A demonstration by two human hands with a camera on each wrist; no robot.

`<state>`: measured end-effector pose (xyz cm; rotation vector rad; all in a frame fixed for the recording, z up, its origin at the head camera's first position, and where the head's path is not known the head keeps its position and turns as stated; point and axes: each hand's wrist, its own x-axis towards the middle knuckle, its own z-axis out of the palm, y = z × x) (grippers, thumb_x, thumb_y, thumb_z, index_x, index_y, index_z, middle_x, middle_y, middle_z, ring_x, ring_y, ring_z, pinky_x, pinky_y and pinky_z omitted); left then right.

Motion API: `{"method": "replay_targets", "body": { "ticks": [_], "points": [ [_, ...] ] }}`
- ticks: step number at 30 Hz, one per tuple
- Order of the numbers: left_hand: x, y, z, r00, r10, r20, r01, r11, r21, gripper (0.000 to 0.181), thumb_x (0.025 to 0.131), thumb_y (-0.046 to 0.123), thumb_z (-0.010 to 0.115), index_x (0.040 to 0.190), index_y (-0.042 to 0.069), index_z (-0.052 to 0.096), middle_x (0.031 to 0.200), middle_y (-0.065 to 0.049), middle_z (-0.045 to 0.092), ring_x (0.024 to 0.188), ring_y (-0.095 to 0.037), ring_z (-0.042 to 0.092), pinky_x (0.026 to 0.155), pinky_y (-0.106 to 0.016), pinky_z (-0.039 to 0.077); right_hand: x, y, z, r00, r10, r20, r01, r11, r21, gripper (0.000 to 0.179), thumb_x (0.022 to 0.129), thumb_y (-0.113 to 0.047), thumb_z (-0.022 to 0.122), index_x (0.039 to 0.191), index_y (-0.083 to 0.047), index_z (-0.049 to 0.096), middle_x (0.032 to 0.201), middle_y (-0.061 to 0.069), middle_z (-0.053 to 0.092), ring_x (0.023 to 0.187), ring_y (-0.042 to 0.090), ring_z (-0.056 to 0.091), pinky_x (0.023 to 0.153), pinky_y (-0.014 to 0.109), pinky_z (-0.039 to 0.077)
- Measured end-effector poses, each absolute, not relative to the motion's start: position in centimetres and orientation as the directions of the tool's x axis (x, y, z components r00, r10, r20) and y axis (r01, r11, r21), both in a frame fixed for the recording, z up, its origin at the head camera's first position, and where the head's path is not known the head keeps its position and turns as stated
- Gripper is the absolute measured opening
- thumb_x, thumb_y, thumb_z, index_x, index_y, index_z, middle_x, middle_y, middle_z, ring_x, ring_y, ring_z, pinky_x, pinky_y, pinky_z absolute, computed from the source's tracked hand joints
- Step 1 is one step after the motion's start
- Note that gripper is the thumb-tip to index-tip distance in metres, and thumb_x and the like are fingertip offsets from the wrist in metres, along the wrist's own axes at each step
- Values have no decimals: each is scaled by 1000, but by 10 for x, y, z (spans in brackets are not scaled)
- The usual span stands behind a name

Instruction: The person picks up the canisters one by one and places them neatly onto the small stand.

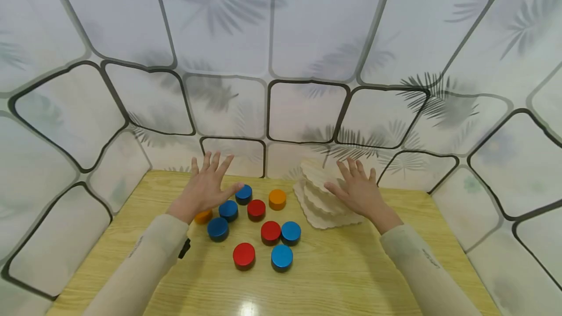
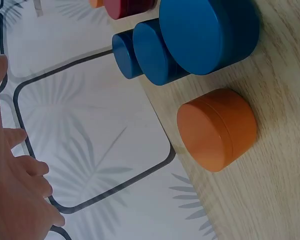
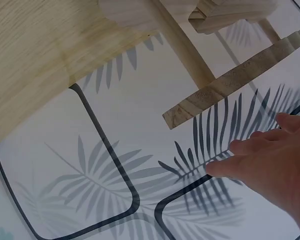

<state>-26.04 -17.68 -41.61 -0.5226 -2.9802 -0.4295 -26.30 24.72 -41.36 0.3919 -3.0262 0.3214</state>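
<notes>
My left hand [image 1: 205, 188] is stretched out over the left group of round tins, palm down, fingers spread, holding nothing. Beneath and beside it are an orange tin [image 1: 203, 217], partly hidden by the wrist, and blue tins [image 1: 218, 228]. In the left wrist view an orange tin [image 2: 217, 130] stands on the wood near larger-looking blue tins [image 2: 195, 37]. My right hand [image 1: 359, 190], likewise spread and holding nothing, hovers at the right side of a pale wooden tiered stand [image 1: 313, 208] with wavy edges, covering part of it. In the right wrist view, posts join the stand's boards [image 3: 235, 80].
Red tins [image 1: 244, 256], bright blue tins [image 1: 282, 257] and another orange tin [image 1: 277, 199] are spread across the middle of the wooden table [image 1: 333, 277]. Behind and at both sides rise walls of patterned cloth [image 1: 311, 111], close to the table's back edge.
</notes>
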Motion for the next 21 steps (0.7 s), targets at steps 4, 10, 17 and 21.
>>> {"method": "replay_targets", "body": {
  "ticks": [4, 10, 17, 21],
  "points": [
    [-256, -182, -417, -940, 311, 141, 340, 887, 312, 90, 104, 65, 50, 170, 11, 20, 172, -32, 15, 159, -57, 7, 122, -82, 0, -260, 253, -414, -966, -237, 103, -257, 921, -294, 85, 107, -62, 47, 168, -7, 25, 173, 29, 15, 159, 54, 12, 121, 82, 7],
    [-245, -201, -421, -948, 283, 147, 319, 833, 452, 89, 104, 58, 57, 168, 8, 22, 170, -35, 18, 156, -59, 16, 122, -80, 16, -255, 273, -415, -968, -224, 112, -250, 881, -401, 84, 107, -58, 52, 166, -3, 28, 173, 31, 14, 159, 53, 12, 120, 83, 7],
    [-233, -224, -436, -973, 209, 98, 228, 802, 552, 93, 103, 60, 59, 169, 10, 19, 172, -31, 19, 155, -58, 21, 119, -78, 27, -251, 298, -422, -974, -202, 99, -225, 845, -485, 84, 108, -56, 52, 165, -1, 27, 173, 32, 12, 156, 58, 16, 120, 83, 5],
    [-225, -233, -446, -980, 179, 91, 198, 790, 580, 93, 103, 60, 59, 170, 10, 19, 171, -30, 24, 151, -59, 30, 116, -77, 33, -247, 307, -426, -975, -196, 105, -222, 841, -494, 82, 108, -55, 51, 165, -1, 27, 172, 32, 14, 145, 61, 37, 121, 81, 9]
  ]
}}
